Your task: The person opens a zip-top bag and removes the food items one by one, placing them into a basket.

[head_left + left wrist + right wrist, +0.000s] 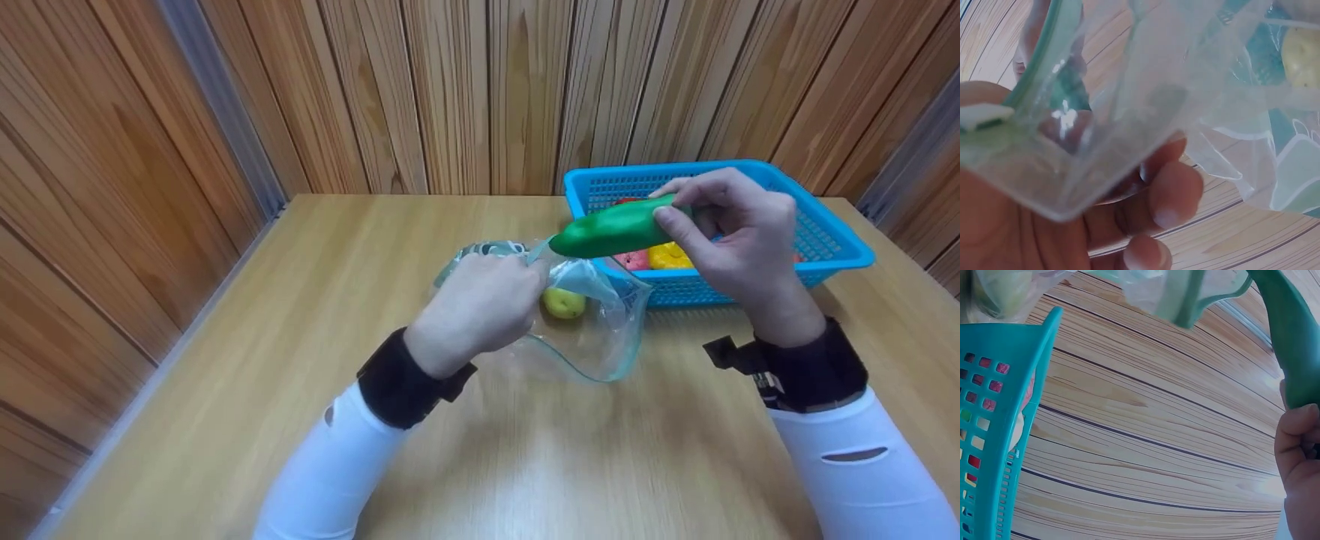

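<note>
My right hand (739, 225) pinches the thick end of a long, smooth green vegetable (611, 229) between thumb and fingers. Its narrow tip points left, at the mouth of a clear plastic zip bag (626, 330) with a teal rim. My left hand (487, 304) grips the rim on the left side; in the left wrist view the bag's film (1123, 140) crosses in front of its curled fingers (1176, 194). Inside the bag lies a roundish yellow piece of produce (564, 303), its kind unclear. From the right wrist, the green vegetable (1294, 337) hangs beside the teal rim.
Behind and right of the bag, a blue plastic basket (832, 259) stands on the wooden table (315, 300). It holds several colourful items, among them a yellow one (670, 256) and a pink one (634, 259). Wood-panelled walls (450, 97) rise behind the table and at its left.
</note>
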### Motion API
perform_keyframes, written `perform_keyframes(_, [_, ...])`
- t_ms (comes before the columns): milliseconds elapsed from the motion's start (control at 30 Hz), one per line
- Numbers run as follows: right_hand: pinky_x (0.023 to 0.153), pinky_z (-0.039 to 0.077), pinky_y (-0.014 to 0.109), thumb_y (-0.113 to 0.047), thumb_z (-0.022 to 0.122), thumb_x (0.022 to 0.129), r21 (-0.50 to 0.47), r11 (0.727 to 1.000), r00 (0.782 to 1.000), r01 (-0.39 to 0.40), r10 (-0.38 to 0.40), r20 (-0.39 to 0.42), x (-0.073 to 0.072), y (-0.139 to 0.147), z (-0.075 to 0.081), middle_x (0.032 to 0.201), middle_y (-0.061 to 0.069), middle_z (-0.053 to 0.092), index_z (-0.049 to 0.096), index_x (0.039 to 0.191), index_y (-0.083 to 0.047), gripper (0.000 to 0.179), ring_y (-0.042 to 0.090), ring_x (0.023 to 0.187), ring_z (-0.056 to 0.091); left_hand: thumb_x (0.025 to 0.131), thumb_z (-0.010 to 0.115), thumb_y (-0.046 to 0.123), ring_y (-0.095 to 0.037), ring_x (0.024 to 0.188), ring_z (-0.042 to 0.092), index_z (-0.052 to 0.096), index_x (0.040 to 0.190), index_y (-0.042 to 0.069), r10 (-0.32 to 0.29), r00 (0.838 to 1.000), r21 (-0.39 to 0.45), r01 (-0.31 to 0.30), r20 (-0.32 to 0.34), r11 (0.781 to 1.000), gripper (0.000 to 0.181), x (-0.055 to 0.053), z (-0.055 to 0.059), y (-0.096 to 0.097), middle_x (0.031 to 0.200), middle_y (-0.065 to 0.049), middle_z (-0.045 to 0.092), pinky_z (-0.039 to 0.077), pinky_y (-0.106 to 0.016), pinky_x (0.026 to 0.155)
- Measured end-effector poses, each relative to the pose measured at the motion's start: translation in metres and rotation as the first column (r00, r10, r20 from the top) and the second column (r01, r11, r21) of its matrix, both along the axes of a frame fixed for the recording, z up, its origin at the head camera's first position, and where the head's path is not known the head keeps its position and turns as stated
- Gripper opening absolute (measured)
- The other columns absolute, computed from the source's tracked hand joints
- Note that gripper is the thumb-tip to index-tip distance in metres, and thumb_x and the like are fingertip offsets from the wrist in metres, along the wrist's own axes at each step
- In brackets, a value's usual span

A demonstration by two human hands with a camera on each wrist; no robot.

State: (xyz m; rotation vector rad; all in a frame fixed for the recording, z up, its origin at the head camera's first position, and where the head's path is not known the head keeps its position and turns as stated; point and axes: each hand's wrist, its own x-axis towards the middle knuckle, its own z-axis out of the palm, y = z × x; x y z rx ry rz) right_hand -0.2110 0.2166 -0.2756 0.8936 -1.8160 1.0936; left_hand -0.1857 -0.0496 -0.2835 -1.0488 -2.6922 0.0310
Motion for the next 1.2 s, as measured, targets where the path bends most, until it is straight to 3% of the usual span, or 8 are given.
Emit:
perform_keyframes(200, [0.056, 0.038, 0.008, 0.003, 0.072, 0.084, -0.047, 0.974, 0.976, 0.220, -0.219, 0.008, -0.003, 0.001, 0.000, 0.093, 0.017, 0.075, 0.066, 0.097, 0.010, 0.016, -0.006, 0.059, 0.052, 0.094, 0.054, 0.010, -0.017, 0.065, 0.055, 0.062, 0.119, 0.008, 0.023, 1.000, -0.028, -0.023, 0.010, 0.999, 0.027, 0.001, 0.000, 0.000, 0.074, -0.001, 0.055, 0.053, -0.029, 0.059])
perform_keyframes(367, [0.065, 0.049, 0.009, -0.007, 0.068, 0.089, -0.145, 0.917, 0.928, 0.371, -0.369, 0.041, -0.008, 0.005, 0.000, 0.088, 0.005, 0.076, 0.069, 0.097, 0.006, 0.015, -0.007, 0.071, 0.065, 0.093, 0.057, 0.011, -0.017, 0.068, 0.056, 0.064, 0.117, 0.007, 0.019, 1.000, -0.033, -0.018, 0.021, 0.999, 0.026, 0.001, 0.001, 0.000, 0.076, 0.000, 0.056, 0.056, -0.030, 0.064])
perform_keyframes(533, [0.059, 0.045, 0.009, -0.008, 0.064, 0.093, -0.260, 0.855, 0.893, 0.448, -0.442, 0.085, -0.015, 0.011, 0.000, 0.083, -0.007, 0.075, 0.072, 0.104, -0.001, 0.016, -0.005, 0.070, 0.067, 0.092, 0.056, 0.009, -0.017, 0.066, 0.056, 0.065, 0.112, 0.007, 0.002, 1.000, -0.035, -0.002, -0.003, 0.999, 0.023, 0.001, 0.001, 0.000, 0.075, -0.001, 0.058, 0.056, -0.031, 0.061])
perform_keyframes(767, [0.072, 0.045, 0.005, -0.017, 0.067, 0.096, 0.008, 0.874, 0.865, 0.487, -0.483, 0.132, -0.017, 0.005, -0.011, 0.097, 0.013, 0.077, 0.070, 0.117, -0.003, 0.026, -0.025, 0.080, 0.055, 0.095, 0.054, 0.010, -0.017, 0.068, 0.059, 0.065, 0.116, 0.007, 0.004, 0.999, -0.018, -0.003, 0.036, 1.000, 0.024, 0.001, 0.001, 0.000, 0.081, -0.003, 0.063, 0.056, -0.029, 0.063])
perform_keyframes(867, [0.071, 0.046, 0.008, -0.019, 0.067, 0.096, 0.028, 0.881, 0.863, 0.472, -0.468, 0.190, -0.017, 0.009, -0.010, 0.098, 0.013, 0.077, 0.070, 0.117, -0.004, 0.026, -0.021, 0.078, 0.058, 0.095, 0.055, 0.010, -0.018, 0.069, 0.059, 0.065, 0.116, 0.007, 0.005, 0.999, -0.015, -0.004, 0.040, 1.000, 0.024, 0.001, 0.002, 0.001, 0.082, -0.003, 0.064, 0.057, -0.029, 0.066])
perform_keyframes(1033, [0.065, 0.049, 0.013, -0.017, 0.069, 0.094, -0.114, 0.898, 0.862, 0.424, -0.361, 0.356, -0.014, 0.022, -0.004, 0.093, 0.001, 0.077, 0.071, 0.112, -0.006, 0.022, -0.001, 0.080, 0.068, 0.095, 0.056, 0.011, -0.018, 0.069, 0.060, 0.066, 0.116, 0.007, -0.002, 0.999, -0.038, 0.003, 0.040, 0.999, 0.023, 0.001, 0.003, 0.004, 0.083, -0.004, 0.065, 0.057, -0.029, 0.065])
perform_keyframes(1133, [0.057, 0.050, 0.016, -0.011, 0.071, 0.091, -0.351, 0.896, 0.907, 0.273, -0.118, 0.405, -0.013, 0.028, 0.001, 0.089, 0.004, 0.075, 0.070, 0.109, 0.002, 0.022, 0.014, 0.082, 0.071, 0.094, 0.056, 0.010, -0.017, 0.068, 0.059, 0.066, 0.112, 0.007, -0.005, 0.999, -0.042, 0.006, 0.035, 0.999, 0.020, 0.001, 0.003, 0.004, 0.080, -0.003, 0.063, 0.057, -0.029, 0.064])
perform_keyframes(1200, [0.049, 0.049, 0.018, -0.006, 0.073, 0.088, -0.530, 0.833, 0.928, 0.157, 0.060, 0.369, -0.012, 0.030, 0.005, 0.087, 0.013, 0.074, 0.068, 0.106, 0.009, 0.024, 0.022, 0.079, 0.071, 0.094, 0.056, 0.009, -0.017, 0.068, 0.058, 0.067, 0.110, 0.007, -0.009, 1.000, -0.037, 0.010, 0.029, 0.999, 0.019, 0.001, 0.003, 0.004, 0.079, -0.002, 0.062, 0.056, -0.028, 0.063])
